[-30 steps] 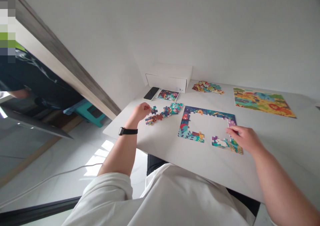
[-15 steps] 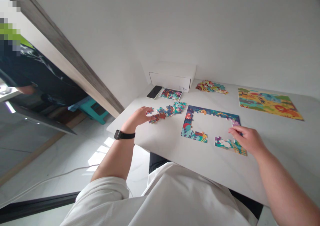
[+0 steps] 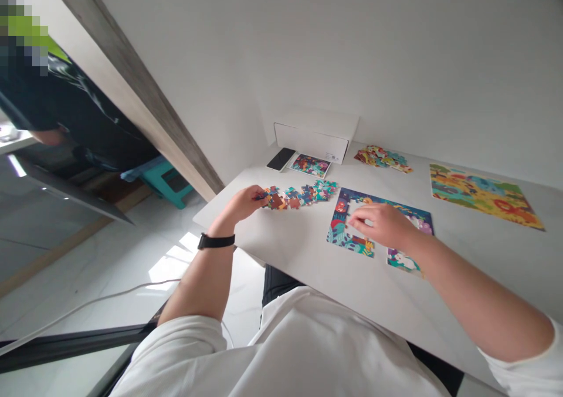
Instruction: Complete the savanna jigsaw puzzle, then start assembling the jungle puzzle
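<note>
A puzzle border (image 3: pixel 350 242) lies on the white table (image 3: pixel 308 250), with a gap in its near edge and a bare middle. Over its inner left part is my right hand (image 3: pixel 378 224), fingers pinched together; whatever they hold, if anything, is too small to name. A heap of loose puzzle pieces (image 3: pixel 303 195) spreads to the left of the border. At the left end of that heap my left hand (image 3: pixel 246 203), with a black watch on the wrist, has its fingers closed on a dark puzzle piece.
Behind the loose pieces lie a phone (image 3: pixel 281 159) and a picture card (image 3: pixel 310 165), in front of a white box (image 3: pixel 314 136). Another pile of pieces (image 3: pixel 383 158) and a finished animal puzzle (image 3: pixel 486 194) are further right. A person (image 3: pixel 83 109) is beyond the partition, near a teal stool (image 3: pixel 169 183).
My right hand has moved left from the border's right side to over its inner left part. My left hand's fingers have closed at the heap's left end. The view has shifted slightly.
</note>
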Motion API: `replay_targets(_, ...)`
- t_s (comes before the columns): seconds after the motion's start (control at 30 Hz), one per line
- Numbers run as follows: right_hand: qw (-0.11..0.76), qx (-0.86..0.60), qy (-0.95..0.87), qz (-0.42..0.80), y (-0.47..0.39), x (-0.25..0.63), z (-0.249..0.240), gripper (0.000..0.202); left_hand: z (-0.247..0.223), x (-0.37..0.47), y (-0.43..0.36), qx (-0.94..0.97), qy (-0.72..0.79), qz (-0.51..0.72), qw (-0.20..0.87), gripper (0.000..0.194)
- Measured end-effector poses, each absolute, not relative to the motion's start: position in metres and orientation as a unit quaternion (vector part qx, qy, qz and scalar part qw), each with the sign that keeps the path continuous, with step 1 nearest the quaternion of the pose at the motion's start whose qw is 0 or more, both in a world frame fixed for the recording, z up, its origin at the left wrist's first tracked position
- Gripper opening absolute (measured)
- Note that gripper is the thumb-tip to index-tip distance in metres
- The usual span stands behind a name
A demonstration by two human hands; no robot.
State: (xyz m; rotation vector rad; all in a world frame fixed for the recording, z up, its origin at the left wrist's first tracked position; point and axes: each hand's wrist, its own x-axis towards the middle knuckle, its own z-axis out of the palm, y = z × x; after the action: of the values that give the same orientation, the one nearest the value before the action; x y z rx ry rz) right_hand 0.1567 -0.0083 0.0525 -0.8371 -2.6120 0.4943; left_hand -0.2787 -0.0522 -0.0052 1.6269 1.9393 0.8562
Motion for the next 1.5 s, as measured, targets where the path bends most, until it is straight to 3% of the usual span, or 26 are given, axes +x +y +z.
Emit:
replay_targets(0.1, 0.175, -0.306, -0.906, 0.235, 0.008, 0.111, 0.047, 0.009, -0.006, -0.279, -0.052, 0.557, 0.658, 0.381, 0.334, 0.039)
replay_targets(0.3, 0.190, -0.365, -0.764, 0.497, 0.030, 0.009, 0.025, 0.035, 0.006, -0.258, -0.050, 0.536, 0.599, 0.425, 0.416, 0.040)
replay_targets(0.4, 0.184, -0.359, -0.699, 0.590, 0.036, -0.026, 0.016, 0.031, 0.012, -0.251, -0.047, 0.521, 0.593, 0.431, 0.436, 0.033)
replay_targets(0.67, 0.246, -0.431, -0.709, 0.501, 0.078, -0.013, 0.002, 0.016, 0.009, -0.286, -0.046, 0.445, 0.663, 0.503, 0.331, 0.009)
replay_targets(0.9, 0.260, -0.454, -0.681, 0.512, 0.094, 0.012, -0.006, 0.015, -0.003, -0.301, -0.043, 0.415, 0.689, 0.494, 0.330, 0.008)
replay_targets(1.17, 0.248, -0.460, -0.667, 0.531, 0.085, 0.016, -0.008, 0.017, -0.001, -0.298, -0.045, 0.430, 0.701, 0.439, 0.363, 0.020)
replay_targets(1.5, 0.222, -0.469, -0.669, 0.532, 0.071, 0.015, 0.000, 0.006, -0.007, -0.309, -0.046, 0.480, 0.756, 0.325, 0.304, 0.016)
